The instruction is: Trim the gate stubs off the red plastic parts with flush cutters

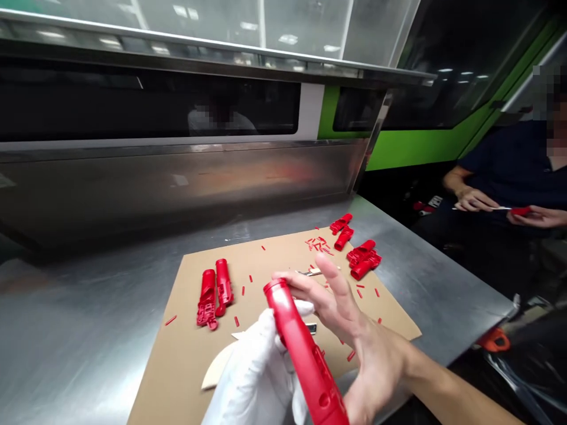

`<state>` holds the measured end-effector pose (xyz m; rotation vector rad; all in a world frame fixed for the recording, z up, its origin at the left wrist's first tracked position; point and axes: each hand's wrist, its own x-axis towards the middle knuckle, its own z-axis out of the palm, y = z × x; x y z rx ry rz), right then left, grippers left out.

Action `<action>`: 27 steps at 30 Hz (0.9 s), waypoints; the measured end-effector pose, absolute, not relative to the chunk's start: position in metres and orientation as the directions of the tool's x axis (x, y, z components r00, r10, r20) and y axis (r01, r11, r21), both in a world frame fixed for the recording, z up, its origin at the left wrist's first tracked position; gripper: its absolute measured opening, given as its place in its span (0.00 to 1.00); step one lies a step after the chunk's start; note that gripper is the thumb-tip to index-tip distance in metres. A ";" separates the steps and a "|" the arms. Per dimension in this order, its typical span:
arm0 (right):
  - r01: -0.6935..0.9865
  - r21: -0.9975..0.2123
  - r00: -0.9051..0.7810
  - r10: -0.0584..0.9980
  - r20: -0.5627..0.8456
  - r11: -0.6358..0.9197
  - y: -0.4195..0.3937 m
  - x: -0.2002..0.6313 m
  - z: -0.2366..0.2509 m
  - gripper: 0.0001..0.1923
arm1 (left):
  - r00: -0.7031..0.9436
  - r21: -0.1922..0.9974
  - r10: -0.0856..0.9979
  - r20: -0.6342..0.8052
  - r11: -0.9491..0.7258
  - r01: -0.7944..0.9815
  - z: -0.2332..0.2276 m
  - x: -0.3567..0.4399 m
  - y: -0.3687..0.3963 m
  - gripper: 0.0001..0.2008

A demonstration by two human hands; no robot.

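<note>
My left hand [248, 369], in a white glove, is closed around a red plastic tube-shaped housing [299, 345], tilted with its ringed end up and away from me. Beside it, my bare right hand [354, 330] has its fingers spread. Its fingertips reach behind the ringed end, and its thumb side lies close to the lower end; whether it touches there I cannot tell. Behind my hands lies a slim tool [315, 272] with a metal tip, partly hidden. A small dark and silver piece [312, 329] shows between the housing and my right hand.
A cardboard sheet [177, 360] covers part of the metal table [97, 319]. Two red housings [224, 283] lie left, several more [364, 258] right. Red slivers [319, 245] are scattered about. A metal panel [177, 177] stands behind. At right, another person's hands [476, 199] hold a thin tool and red part.
</note>
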<state>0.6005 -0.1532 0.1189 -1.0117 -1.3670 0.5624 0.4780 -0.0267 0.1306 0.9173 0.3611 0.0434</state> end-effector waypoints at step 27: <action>-0.165 -0.979 0.504 0.863 0.021 0.120 -0.106 0.584 0.108 0.20 | 0.437 0.763 0.844 -0.313 0.497 -0.414 0.102 0.464 -0.023 0.13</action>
